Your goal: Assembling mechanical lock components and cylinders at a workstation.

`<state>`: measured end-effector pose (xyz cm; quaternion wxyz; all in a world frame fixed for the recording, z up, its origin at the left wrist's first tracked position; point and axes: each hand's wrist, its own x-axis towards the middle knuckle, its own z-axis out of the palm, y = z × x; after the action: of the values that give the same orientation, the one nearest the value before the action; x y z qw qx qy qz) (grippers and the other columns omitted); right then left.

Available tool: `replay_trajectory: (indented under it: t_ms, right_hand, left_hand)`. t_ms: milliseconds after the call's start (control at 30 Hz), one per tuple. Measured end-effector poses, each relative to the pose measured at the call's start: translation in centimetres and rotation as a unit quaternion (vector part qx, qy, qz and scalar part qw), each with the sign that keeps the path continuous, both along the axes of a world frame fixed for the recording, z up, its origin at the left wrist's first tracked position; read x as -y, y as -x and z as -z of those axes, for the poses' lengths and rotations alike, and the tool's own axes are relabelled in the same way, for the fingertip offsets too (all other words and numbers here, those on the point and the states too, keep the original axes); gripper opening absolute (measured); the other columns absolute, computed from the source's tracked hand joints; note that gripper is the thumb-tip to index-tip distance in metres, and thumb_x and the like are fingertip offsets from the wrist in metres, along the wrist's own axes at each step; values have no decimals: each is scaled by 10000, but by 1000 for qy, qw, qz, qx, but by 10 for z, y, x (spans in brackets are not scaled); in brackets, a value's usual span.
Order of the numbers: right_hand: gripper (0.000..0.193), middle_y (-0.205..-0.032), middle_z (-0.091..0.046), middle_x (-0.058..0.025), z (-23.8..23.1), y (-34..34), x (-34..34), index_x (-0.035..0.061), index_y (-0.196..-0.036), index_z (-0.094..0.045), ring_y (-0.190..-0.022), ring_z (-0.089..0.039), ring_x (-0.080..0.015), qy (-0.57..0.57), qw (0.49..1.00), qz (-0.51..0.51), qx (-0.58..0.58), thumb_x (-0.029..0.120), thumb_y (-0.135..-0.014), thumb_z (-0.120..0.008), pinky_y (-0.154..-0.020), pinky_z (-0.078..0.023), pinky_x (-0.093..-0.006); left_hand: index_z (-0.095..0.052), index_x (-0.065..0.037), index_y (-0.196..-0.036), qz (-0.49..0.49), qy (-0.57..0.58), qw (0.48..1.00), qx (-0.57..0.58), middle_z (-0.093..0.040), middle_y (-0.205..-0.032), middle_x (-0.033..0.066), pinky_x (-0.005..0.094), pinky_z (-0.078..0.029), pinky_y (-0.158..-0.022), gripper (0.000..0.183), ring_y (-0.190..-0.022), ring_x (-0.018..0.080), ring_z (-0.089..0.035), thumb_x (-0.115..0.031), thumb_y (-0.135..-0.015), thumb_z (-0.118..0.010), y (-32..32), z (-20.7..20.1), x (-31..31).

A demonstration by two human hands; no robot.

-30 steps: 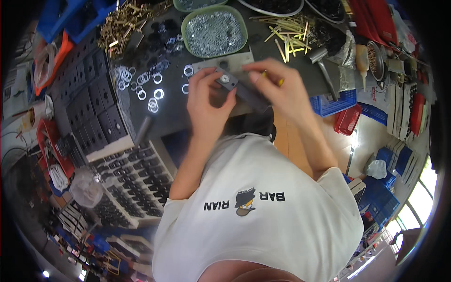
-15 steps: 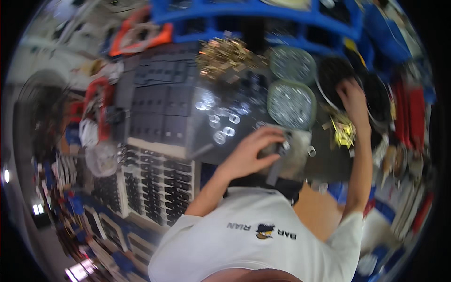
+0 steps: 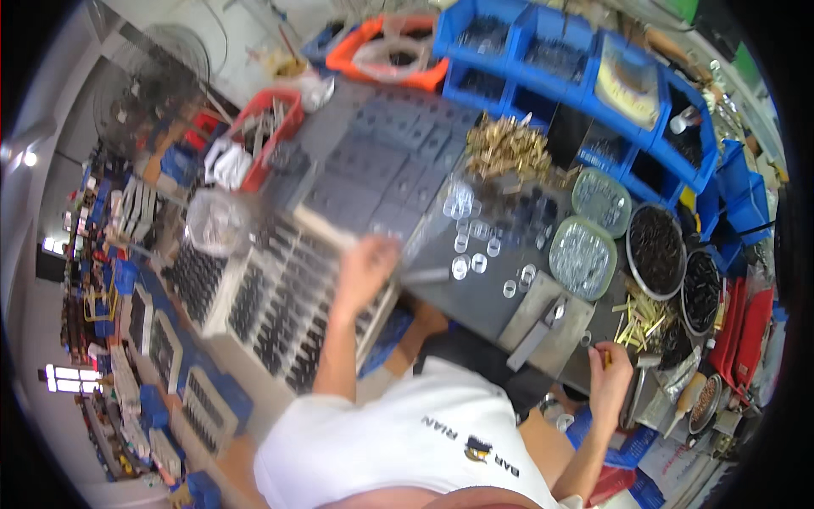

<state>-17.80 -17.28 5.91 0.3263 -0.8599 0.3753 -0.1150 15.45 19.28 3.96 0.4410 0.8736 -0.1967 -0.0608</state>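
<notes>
While the right grip's (image 3: 614,373) fingertips pinch a yellow piece (image 3: 607,359), I cannot tell the left grip's (image 3: 370,265) hold.

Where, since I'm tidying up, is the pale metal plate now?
In the head view, right of centre, the pale metal plate lies on the bench, below the lower green tub, left of the right hand.

The left hand (image 3: 370,265) had released the long grey metal bar (image 3: 532,343), which lay on the flat silvery steel plate (image 3: 568,334), and had moved beside the dark rectangular plates (image 3: 373,187). The right hand (image 3: 610,375) had left the round metal pan (image 3: 644,293) of dark parts (image 3: 655,248) and had come near the steel plate's right side.
</notes>
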Motion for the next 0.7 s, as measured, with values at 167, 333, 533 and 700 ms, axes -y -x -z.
replay_trajectory:
  t_ms: [167, 333, 533, 700]
  right_hand:
    - [208, -909, -685, -66, 20, 13, -14, -30, -1089, -707, -831, -657, -204, -64, 997, 39, 1, 125, -956, -749, -765, -529, -353]
    - [287, -951, -626, -88, 7, 36, 15, 25, -1046, -684, -789, -560, -141, -254, 863, 103, 425, 280, -1056, -554, -706, -442, -306]
    - [393, -1089, -641, -76, 49, 47, 16, 6, -1243, -631, -878, -549, -168, -374, 773, 170, 483, 350, -1108, -497, -747, -446, -334]
    - [526, -1006, -691, -132, 48, 25, 19, -67, -1200, -664, -877, -647, -223, -383, 783, 100, 480, 426, -1025, -611, -744, -503, -346]
  left_hand:
    - [-759, -26, -1157, -157, -68, 983, 71, -793, -1032, 158, 357, -571, -811, 239, -902, 267, -759, -142, -952, -725, -35, 0, -41]
    - [-688, -27, -1222, -183, -81, 970, 137, -703, -1126, 184, 434, -542, -944, 376, -1037, 355, -701, -177, -889, -780, -63, 27, -59]
    - [-638, -22, -1331, -120, -213, 950, 193, -707, -1151, 184, 446, -547, -926, 598, -1050, 356, -702, -264, -829, -855, -76, 45, -27]
    - [-696, -84, -1325, -142, -294, 933, 153, -780, -1105, 135, 424, -566, -895, 671, -979, 312, -747, -437, -787, -883, -80, 46, -58]
